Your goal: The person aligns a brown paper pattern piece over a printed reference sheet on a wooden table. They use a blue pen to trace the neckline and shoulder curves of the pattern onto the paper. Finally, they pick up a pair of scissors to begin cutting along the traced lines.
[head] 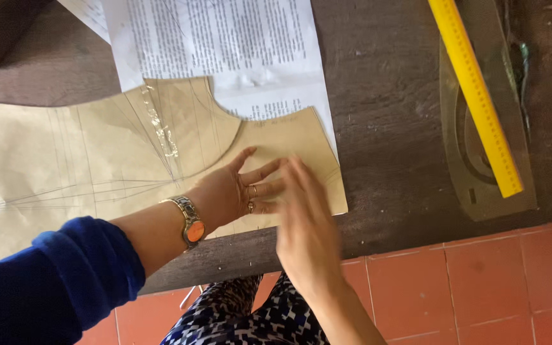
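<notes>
Blur hides right hand (306, 223) over paper pattern (129, 147)

My left hand (228, 191) lies flat on the brown paper pattern (97, 160) at frame centre. My right hand (305, 220) overlaps its fingers (266, 172). A yellow ruler (477, 96) lies upper right.

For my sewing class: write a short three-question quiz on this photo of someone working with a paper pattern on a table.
1. True or false: the left hand lies flat on the brown paper pattern.
2. What lies across the clear curved template at the right? A) scissors B) yellow ruler C) tape roll
3. Fill in: printed white sheets lie partly ____ the pattern's top edge.

Key: 1 true. 2 B, the yellow ruler. 3 under. The right hand is blurred, over the pattern's right end on the dark table.
</notes>
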